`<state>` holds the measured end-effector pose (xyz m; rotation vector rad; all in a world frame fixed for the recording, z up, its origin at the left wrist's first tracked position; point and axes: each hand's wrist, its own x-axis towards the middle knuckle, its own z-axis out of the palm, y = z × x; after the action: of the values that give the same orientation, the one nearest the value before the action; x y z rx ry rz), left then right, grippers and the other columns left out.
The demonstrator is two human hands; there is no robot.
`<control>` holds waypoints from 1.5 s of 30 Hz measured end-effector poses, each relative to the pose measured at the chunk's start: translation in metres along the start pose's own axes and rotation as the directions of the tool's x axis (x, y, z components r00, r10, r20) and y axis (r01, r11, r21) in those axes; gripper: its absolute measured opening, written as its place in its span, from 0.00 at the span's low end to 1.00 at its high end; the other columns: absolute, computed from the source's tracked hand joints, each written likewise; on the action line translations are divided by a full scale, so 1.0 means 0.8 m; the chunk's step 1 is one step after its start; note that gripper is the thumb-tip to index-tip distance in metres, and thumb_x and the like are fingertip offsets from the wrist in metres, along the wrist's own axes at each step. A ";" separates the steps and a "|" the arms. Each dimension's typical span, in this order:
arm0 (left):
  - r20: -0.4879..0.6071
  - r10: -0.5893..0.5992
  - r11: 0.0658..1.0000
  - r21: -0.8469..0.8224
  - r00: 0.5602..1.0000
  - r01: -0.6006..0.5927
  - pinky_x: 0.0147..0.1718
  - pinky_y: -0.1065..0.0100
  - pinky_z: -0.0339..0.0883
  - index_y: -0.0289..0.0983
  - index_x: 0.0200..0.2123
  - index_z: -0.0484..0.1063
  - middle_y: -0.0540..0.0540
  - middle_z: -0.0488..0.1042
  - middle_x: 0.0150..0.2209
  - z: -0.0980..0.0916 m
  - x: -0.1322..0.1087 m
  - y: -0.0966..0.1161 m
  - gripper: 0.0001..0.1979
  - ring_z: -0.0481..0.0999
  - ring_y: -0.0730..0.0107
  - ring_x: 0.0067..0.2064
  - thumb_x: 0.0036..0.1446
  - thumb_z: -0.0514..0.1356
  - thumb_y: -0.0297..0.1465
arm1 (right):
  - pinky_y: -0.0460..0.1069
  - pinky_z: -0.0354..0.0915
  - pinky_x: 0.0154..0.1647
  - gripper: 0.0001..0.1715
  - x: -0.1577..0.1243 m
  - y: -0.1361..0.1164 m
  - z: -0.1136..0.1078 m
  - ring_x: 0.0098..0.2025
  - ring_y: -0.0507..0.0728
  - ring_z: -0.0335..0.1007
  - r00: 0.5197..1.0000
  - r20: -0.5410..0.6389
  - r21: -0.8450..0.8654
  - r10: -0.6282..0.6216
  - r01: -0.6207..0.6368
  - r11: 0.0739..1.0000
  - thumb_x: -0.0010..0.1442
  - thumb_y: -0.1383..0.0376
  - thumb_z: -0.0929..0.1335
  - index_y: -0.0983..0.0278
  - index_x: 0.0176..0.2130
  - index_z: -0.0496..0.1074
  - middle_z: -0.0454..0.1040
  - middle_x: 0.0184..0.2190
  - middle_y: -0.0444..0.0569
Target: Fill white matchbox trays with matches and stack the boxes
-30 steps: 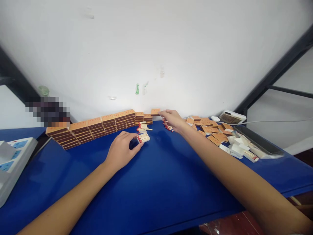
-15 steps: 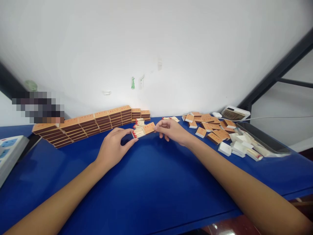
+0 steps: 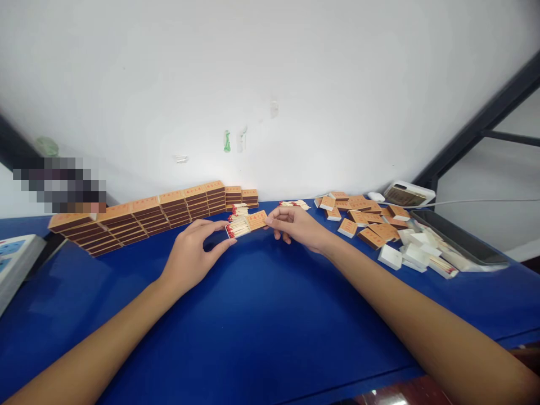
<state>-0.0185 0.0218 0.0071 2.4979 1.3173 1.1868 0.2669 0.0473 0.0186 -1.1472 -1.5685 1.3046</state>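
Note:
My left hand (image 3: 190,256) pinches a white inner tray full of red-tipped matches (image 3: 237,228) just above the blue table (image 3: 270,315). My right hand (image 3: 295,225) pinches an orange matchbox sleeve (image 3: 257,219) at the tray's right end, partly slid over it. Both hands are closed on these parts. A small heap of loose matches (image 3: 239,211) lies just behind them.
Stacked orange matchboxes (image 3: 139,216) run in a long row along the wall at left. Loose orange sleeves (image 3: 363,216) and white trays (image 3: 415,256) lie scattered at right, beside a dark tray (image 3: 458,239) and a white device (image 3: 409,194). A power strip (image 3: 12,264) sits far left.
My right hand came back from the wall with an orange sleeve and brought it to the tray in my left hand. Since half a second ago the hands have barely moved.

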 end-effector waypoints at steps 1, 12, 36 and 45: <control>-0.004 0.002 1.000 -0.004 1.000 -0.002 0.53 0.54 0.78 0.40 0.51 0.81 0.43 0.83 0.50 0.000 0.000 0.000 0.19 0.83 0.54 0.51 0.66 0.66 0.47 | 0.43 0.60 0.18 0.26 0.000 0.000 0.000 0.24 0.49 0.66 1.000 -0.003 0.008 -0.002 0.002 1.000 0.51 0.47 0.81 0.64 0.35 0.77 0.77 0.26 0.45; 0.003 -0.021 0.997 -0.080 1.000 0.021 0.55 0.56 0.77 0.42 0.50 0.82 0.44 0.83 0.50 -0.004 0.004 0.003 0.17 0.83 0.56 0.51 0.64 0.68 0.45 | 0.44 0.62 0.19 0.28 -0.003 -0.004 0.002 0.26 0.50 0.70 0.999 -0.027 0.012 -0.039 0.039 0.999 0.50 0.45 0.81 0.64 0.36 0.76 0.75 0.26 0.44; -0.028 0.018 0.995 -0.095 0.999 -0.020 0.56 0.56 0.76 0.43 0.50 0.81 0.46 0.84 0.50 -0.004 0.005 0.008 0.14 0.82 0.57 0.51 0.64 0.69 0.40 | 0.45 0.65 0.18 0.33 -0.008 -0.008 -0.002 0.27 0.52 0.75 0.975 0.075 -0.106 -0.207 0.214 0.971 0.63 0.47 0.75 0.60 0.59 0.73 0.84 0.38 0.50; -0.035 0.001 0.995 -0.095 0.999 -0.004 0.55 0.57 0.76 0.42 0.51 0.81 0.46 0.84 0.49 -0.004 0.004 0.008 0.15 0.82 0.58 0.51 0.63 0.70 0.40 | 0.45 0.64 0.19 0.32 -0.012 -0.016 -0.003 0.26 0.52 0.74 0.980 0.065 -0.084 -0.189 0.194 0.977 0.61 0.46 0.76 0.62 0.55 0.73 0.84 0.36 0.49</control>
<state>-0.0155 0.0194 0.0138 2.4243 1.2348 1.2675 0.2702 0.0381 0.0311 -0.9922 -1.7485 1.1577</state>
